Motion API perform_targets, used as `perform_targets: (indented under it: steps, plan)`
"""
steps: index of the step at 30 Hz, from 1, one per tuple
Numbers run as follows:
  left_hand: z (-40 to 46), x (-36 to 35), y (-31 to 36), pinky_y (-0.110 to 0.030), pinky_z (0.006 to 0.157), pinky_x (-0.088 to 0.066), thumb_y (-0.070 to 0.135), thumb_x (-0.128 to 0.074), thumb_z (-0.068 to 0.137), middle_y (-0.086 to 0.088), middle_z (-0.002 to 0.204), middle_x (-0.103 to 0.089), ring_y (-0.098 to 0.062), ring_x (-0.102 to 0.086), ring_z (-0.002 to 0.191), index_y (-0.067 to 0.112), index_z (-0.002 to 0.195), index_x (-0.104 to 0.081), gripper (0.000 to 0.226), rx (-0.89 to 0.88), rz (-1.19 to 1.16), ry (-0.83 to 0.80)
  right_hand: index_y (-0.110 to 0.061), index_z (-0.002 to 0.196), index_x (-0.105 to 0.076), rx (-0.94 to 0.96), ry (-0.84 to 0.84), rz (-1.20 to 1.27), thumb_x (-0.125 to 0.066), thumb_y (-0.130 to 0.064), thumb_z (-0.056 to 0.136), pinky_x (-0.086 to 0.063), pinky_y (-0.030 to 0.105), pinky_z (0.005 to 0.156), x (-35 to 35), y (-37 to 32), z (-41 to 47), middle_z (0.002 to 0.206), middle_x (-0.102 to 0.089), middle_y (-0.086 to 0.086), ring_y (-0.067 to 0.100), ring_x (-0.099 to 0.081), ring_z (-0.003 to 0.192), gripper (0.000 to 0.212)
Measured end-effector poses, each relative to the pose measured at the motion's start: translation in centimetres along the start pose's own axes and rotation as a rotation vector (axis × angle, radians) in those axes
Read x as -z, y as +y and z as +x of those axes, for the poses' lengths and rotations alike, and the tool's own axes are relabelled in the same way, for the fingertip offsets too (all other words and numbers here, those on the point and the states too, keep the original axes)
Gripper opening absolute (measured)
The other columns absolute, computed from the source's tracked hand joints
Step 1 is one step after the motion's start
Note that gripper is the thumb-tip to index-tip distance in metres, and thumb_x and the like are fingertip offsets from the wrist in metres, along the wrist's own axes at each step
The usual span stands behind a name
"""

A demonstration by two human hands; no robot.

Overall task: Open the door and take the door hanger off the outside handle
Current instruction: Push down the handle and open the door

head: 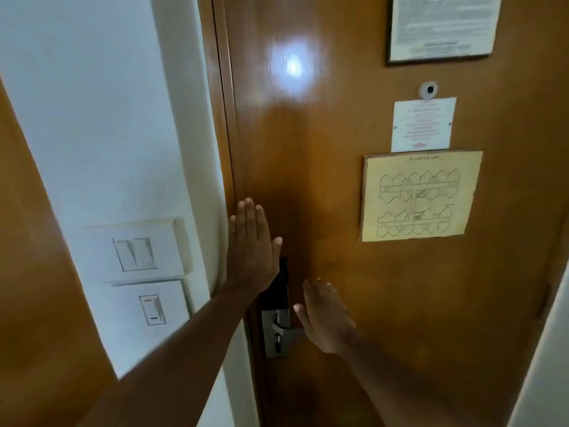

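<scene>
A brown wooden door (pixel 323 167) fills the view and stands closed in its frame. Its metal lock plate (pixel 275 334) with a lever handle (pixel 288 329) sits low on the door's left edge, below a black panel. My left hand (pixel 251 254) is flat with fingers together, raised in front of the door's left edge just above the lock. My right hand (pixel 326 315) is open, palm toward the door, covering the outer end of the lever. No door hanger is visible; the outside handle is hidden behind the door.
A white wall strip (pixel 107 118) left of the door carries a double switch (pixel 135 254) and a single switch (pixel 152 309). On the door hang a floor plan (pixel 420 195), a white notice (pixel 423 124), a framed notice (pixel 443 26) and a peephole (pixel 428 89).
</scene>
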State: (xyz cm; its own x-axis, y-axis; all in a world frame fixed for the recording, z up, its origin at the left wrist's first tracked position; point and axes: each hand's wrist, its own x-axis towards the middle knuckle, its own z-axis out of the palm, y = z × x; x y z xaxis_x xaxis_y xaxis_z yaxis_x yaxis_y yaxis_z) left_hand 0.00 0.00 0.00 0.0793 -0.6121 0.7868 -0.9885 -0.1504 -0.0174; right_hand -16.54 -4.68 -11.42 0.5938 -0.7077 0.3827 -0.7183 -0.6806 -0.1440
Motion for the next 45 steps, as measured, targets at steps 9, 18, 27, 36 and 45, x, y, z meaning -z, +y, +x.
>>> perform_targets:
  steps: [9, 18, 27, 36, 45]
  plan:
    - [-1.5, -7.3, -0.7, -0.050, 0.124, -0.009, 0.050, -0.031, 0.100, -0.027, 0.165, -0.019, -0.039, -0.013, 0.154, -0.002, 0.155, -0.014, 0.077, -0.079, 0.068, -0.075, -0.009, 0.134, -0.046, 0.026, -0.133, -0.026, -0.017, -0.051, 0.101, -0.030, 0.047, 0.115, -8.9, -0.7, 0.0, 0.132, -0.057, 0.015, 0.032, -0.048, 0.125, 0.061]
    - [-1.0, -11.3, -1.5, -0.051, 0.124, -0.008, 0.050, -0.031, 0.100, -0.026, 0.166, -0.013, -0.036, 0.000, 0.154, 0.000, 0.157, -0.006, 0.080, -0.027, 0.076, -0.089, -0.016, 0.067, -0.060, 0.044, -0.417, -0.113, -0.047, -0.074, 0.084, -0.041, 0.028, 0.051, -7.9, 0.0, 4.0, 0.059, -0.058, -0.001, 0.016, -0.059, 0.055, 0.062]
    - [-1.1, -12.2, -1.2, -0.050, 0.124, -0.005, 0.046, -0.034, 0.099, -0.025, 0.166, -0.013, -0.036, 0.002, 0.153, 0.002, 0.156, -0.001, 0.079, -0.032, 0.033, -0.024, -0.025, 0.059, -0.042, -0.154, -0.248, 0.061, -0.051, -0.057, 0.082, -0.034, 0.021, 0.043, -13.0, 0.3, 3.1, 0.056, -0.044, -0.012, 0.002, -0.042, 0.048, 0.041]
    - [-2.2, -11.1, -1.2, -0.050, 0.124, -0.006, 0.044, -0.037, 0.098, -0.021, 0.163, -0.001, -0.035, 0.001, 0.153, 0.003, 0.155, 0.002, 0.080, -0.032, 0.020, -0.014, -0.026, 0.057, -0.049, -0.203, -0.147, 0.203, -0.053, -0.052, 0.079, -0.027, 0.018, 0.040, -14.1, -0.6, 1.0, 0.047, -0.040, -0.015, -0.001, -0.038, 0.040, 0.034]
    - [-5.2, -7.1, 0.7, -0.047, 0.125, 0.000, 0.040, -0.037, 0.098, -0.021, 0.163, -0.002, -0.032, 0.004, 0.153, 0.001, 0.154, 0.003, 0.079, -0.023, -0.035, 0.002, -0.026, 0.053, -0.044, -0.164, -0.131, 0.172, -0.057, -0.054, 0.078, -0.020, 0.019, 0.041, -11.8, -1.4, -3.2, 0.048, -0.038, -0.013, 0.004, -0.041, 0.045, 0.040]
